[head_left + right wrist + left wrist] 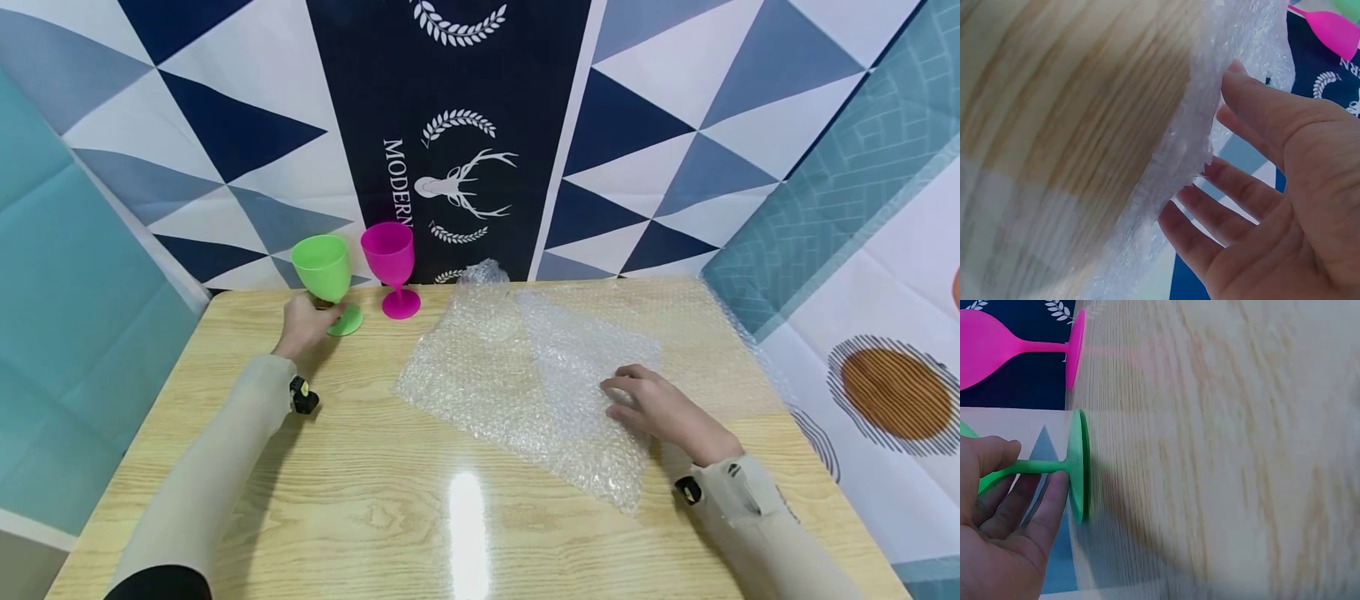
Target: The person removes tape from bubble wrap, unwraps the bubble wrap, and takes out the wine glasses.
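Observation:
A green plastic goblet stands upright at the back left of the table. My left hand holds it by the stem, with thumb and fingers around the stem just above the round foot in the left wrist view. Just right of it stands a magenta goblet, also upright. Clear bubble wrap is spread over the middle and right of the table, in overlapping layers. Over its right part is my right hand, fingers loosely bent and spread, fingertips right at the sheet.
The wrap's far end bunches up at the back edge, beside the magenta goblet. Behind the light wooden table hangs a patterned cloth. More of the wrap drapes past the table's right edge. Small black devices sit on both wrists.

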Demonstrator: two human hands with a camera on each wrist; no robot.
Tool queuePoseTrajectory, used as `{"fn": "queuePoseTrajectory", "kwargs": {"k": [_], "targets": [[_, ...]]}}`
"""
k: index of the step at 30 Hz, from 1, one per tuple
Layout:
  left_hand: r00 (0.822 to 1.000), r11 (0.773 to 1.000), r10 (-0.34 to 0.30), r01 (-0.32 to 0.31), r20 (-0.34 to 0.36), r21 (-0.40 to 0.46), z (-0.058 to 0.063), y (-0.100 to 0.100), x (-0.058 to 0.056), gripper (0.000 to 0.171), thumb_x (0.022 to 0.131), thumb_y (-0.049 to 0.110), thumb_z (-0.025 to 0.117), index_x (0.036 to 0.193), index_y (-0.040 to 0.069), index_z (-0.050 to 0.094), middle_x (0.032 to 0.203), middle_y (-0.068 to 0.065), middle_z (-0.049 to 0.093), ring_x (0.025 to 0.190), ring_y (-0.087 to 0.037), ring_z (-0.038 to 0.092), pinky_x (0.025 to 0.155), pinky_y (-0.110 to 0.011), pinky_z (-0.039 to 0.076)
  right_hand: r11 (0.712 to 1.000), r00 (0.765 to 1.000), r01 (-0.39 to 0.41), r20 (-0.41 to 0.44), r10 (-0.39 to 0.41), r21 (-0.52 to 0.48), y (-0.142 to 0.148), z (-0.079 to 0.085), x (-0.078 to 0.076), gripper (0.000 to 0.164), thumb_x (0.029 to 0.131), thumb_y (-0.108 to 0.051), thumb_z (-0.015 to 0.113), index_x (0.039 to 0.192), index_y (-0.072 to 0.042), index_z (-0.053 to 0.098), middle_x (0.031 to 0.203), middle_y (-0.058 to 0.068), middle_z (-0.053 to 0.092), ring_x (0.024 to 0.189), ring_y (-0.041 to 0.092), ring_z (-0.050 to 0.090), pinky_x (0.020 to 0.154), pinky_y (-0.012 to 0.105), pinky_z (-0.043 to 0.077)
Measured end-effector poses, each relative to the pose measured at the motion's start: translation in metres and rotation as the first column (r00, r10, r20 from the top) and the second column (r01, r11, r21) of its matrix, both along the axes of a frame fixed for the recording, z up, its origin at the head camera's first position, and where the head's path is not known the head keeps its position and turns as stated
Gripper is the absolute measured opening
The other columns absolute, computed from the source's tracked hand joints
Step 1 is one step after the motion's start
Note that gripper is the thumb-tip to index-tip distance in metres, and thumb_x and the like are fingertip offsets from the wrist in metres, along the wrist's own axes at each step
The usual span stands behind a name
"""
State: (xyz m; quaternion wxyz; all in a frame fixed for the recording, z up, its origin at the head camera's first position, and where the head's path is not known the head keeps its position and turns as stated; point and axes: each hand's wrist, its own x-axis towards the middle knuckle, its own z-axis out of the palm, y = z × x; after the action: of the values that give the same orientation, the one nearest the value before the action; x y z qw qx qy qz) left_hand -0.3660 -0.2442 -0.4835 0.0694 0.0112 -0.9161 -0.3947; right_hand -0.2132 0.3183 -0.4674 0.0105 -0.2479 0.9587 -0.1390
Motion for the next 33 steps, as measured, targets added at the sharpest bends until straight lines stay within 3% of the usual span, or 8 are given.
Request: {"fn": "queuePoseTrajectory", "kwargs": {"k": [7, 13, 21, 33], "targets": [[1.0, 1.0, 0.026, -0.026, 0.011, 0.009, 0.0, 0.0, -0.002, 0.03, 0.093, 0.024, 0.075, 0.101, -0.004, 0.069, 0.094, -0.021, 0.075, 0.082, -0.023, 0.065, 0.074, -0.029, 0.05, 1.0, 1.0, 0.011, 0.021, -0.011, 0.001, -0.002, 0.003, 0.0, 0.034, 0.094, -0.017, 0.075, 0.125, -0.003, 0.07, 0.127, 0.029, 0.063, 0.116, 0.047, 0.062, 0.097, 0.062, 0.054], [1.0, 0.999, 0.025, -0.025, 0.014, 0.032, 0.0, 0.0, -0.005, 0.028, 0.093, 0.024, 0.075, 0.101, -0.002, 0.068, 0.089, -0.017, 0.076, 0.075, -0.015, 0.066, 0.074, -0.027, 0.05, 1.0, 0.999, 0.019, 0.031, -0.019, -0.006, -0.002, 0.005, 0.001, 0.035, 0.093, -0.016, 0.076, 0.125, -0.002, 0.07, 0.128, 0.03, 0.062, 0.116, 0.048, 0.062, 0.097, 0.062, 0.055], [0.999, 0.998, 0.028, -0.03, 0.046, 0.051, 0.002, 0.004, -0.007, 0.029, 0.094, 0.024, 0.074, 0.105, -0.002, 0.066, 0.094, -0.018, 0.074, 0.079, -0.019, 0.066, 0.073, -0.026, 0.05, 0.999, 0.998, 0.031, 0.048, -0.03, -0.009, -0.003, 0.006, 0.001, 0.035, 0.093, -0.016, 0.075, 0.125, -0.002, 0.07, 0.129, 0.031, 0.061, 0.116, 0.05, 0.062, 0.096, 0.063, 0.054], [0.995, 0.996, 0.002, -0.011, 0.096, 0.09, 0.002, 0.01, -0.011, 0.035, 0.095, 0.022, 0.071, 0.114, -0.004, 0.059, 0.109, -0.024, 0.068, 0.102, -0.035, 0.065, 0.094, -0.042, 0.053, 0.999, 0.997, 0.046, 0.066, -0.046, -0.002, -0.004, 0.007, 0.002, 0.035, 0.094, -0.016, 0.075, 0.126, -0.002, 0.07, 0.131, 0.032, 0.06, 0.119, 0.051, 0.06, 0.098, 0.064, 0.053]]}}
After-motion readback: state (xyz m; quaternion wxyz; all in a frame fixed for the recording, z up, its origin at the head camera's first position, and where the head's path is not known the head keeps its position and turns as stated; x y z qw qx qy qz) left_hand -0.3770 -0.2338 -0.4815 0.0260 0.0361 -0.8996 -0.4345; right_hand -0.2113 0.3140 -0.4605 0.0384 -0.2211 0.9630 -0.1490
